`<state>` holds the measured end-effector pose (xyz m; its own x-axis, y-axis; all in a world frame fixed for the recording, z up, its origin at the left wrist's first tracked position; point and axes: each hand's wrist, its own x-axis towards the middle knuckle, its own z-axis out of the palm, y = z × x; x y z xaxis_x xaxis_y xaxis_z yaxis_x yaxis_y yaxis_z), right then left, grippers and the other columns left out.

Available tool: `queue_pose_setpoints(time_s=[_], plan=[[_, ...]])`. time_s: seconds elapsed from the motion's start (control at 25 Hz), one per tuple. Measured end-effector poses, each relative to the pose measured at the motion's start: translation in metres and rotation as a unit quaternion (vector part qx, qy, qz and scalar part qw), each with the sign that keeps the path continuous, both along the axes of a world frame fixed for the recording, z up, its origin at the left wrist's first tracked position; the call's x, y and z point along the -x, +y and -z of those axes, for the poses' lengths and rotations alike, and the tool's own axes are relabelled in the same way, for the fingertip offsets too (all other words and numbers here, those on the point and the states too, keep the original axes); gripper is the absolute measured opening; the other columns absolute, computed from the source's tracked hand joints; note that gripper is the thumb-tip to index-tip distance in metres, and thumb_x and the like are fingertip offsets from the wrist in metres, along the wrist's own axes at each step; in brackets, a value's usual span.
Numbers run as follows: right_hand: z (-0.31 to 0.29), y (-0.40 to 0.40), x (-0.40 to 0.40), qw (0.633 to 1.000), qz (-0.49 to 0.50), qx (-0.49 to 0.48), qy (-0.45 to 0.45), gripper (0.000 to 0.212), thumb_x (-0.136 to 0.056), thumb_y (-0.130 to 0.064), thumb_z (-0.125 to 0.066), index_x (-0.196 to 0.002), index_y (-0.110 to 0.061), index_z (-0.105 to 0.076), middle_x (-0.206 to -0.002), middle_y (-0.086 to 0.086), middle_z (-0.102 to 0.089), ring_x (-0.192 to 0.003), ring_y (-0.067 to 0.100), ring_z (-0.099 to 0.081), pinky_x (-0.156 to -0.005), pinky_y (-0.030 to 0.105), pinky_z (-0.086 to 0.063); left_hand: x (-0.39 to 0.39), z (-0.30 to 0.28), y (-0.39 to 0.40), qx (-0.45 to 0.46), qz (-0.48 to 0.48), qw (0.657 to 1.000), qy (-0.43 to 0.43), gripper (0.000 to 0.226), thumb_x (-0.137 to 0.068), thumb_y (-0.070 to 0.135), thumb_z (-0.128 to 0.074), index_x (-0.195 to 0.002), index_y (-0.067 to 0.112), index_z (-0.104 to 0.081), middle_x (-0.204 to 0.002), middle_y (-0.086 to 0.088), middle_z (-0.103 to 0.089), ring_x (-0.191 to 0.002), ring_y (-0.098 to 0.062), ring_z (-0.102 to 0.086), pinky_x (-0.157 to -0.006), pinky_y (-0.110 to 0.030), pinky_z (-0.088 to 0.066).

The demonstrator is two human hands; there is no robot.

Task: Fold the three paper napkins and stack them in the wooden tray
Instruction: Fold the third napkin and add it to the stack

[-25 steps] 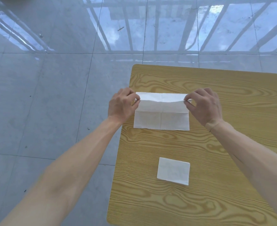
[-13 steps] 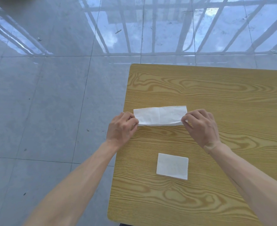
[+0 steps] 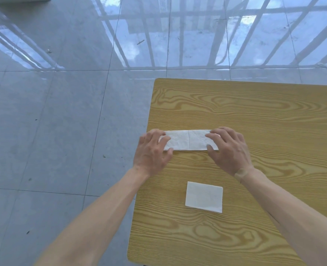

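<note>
A white paper napkin (image 3: 188,140) lies on the wooden table (image 3: 255,112) folded into a long narrow strip, with a crease down its middle. My left hand (image 3: 153,150) lies flat on the strip's left end, fingers spread. On the right end, my right hand (image 3: 229,148) presses down with straight fingers. A second napkin (image 3: 204,197), folded into a small rectangle, rests nearer to me on the table. No wooden tray is in view.
The table's left edge (image 3: 141,169) runs just under my left hand, with grey tiled floor (image 3: 53,131) beyond it. Window bars reflect in the glossy tiles at the top.
Both hands pulled the napkin's far edge toward me, folding it in half into a strip. They then let go of the corners and flattened onto its two ends.
</note>
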<state>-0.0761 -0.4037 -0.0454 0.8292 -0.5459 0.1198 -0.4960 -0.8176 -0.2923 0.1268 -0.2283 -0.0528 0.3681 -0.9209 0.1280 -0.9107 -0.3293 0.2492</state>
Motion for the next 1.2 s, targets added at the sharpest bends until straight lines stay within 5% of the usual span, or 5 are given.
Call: queue_pose_setpoints(time_s=[0.16,0.36,0.8,1.04,1.2], plan=[[0.012,0.004,-0.028,0.983,-0.070,-0.017,0.167,0.062,-0.100,-0.050,-0.032,-0.152,-0.018,-0.020,-0.161,-0.001,-0.020,-0.150,0.024,-0.009,-0.120,0.050,-0.016,0.034,0.007,-0.035,-0.129,0.048,0.990,0.030,0.064,-0.101,0.051,-0.018,-0.153,0.013,-0.024,-0.163,-0.003,-0.018,-0.150,-0.021,-0.007,-0.122,-0.048,-0.008],[0.034,0.007,-0.022,0.974,-0.066,-0.024,0.215,0.067,-0.098,-0.060,-0.005,-0.152,-0.026,0.012,-0.163,-0.007,0.010,-0.148,0.018,0.016,-0.121,0.051,0.004,0.043,0.028,-0.037,-0.210,0.033,0.977,0.031,0.074,-0.093,0.062,0.009,-0.153,0.020,0.013,-0.162,0.004,0.020,-0.147,-0.012,0.023,-0.121,-0.045,0.008],[0.037,-0.005,0.018,0.976,0.052,-0.043,0.209,0.066,-0.094,-0.067,0.000,-0.149,-0.036,0.017,-0.158,-0.021,0.017,-0.145,0.011,0.024,-0.119,0.043,0.015,0.012,0.032,0.005,-0.211,-0.023,0.976,0.037,0.071,-0.094,0.060,0.007,-0.153,0.021,0.016,-0.161,0.006,0.022,-0.146,-0.010,0.024,-0.122,-0.042,0.006],[0.037,-0.005,0.035,0.973,0.082,-0.056,0.210,0.069,-0.093,-0.066,0.001,-0.149,-0.030,0.022,-0.159,-0.011,0.023,-0.145,0.013,0.026,-0.120,0.047,0.010,0.008,0.027,0.004,-0.215,-0.005,0.975,0.062,0.074,-0.092,0.065,0.008,-0.152,0.023,0.018,-0.161,0.008,0.024,-0.145,-0.008,0.026,-0.121,-0.041,0.008],[0.032,0.022,0.093,0.956,0.203,-0.083,0.196,0.067,-0.093,-0.061,-0.005,-0.152,-0.032,0.007,-0.163,-0.009,0.007,-0.148,0.014,0.015,-0.121,0.049,0.003,-0.003,0.012,-0.004,-0.148,-0.052,0.980,0.122,0.065,-0.099,0.057,-0.016,-0.155,0.025,-0.009,-0.161,0.006,-0.020,-0.147,-0.017,-0.011,-0.120,-0.041,-0.007]])
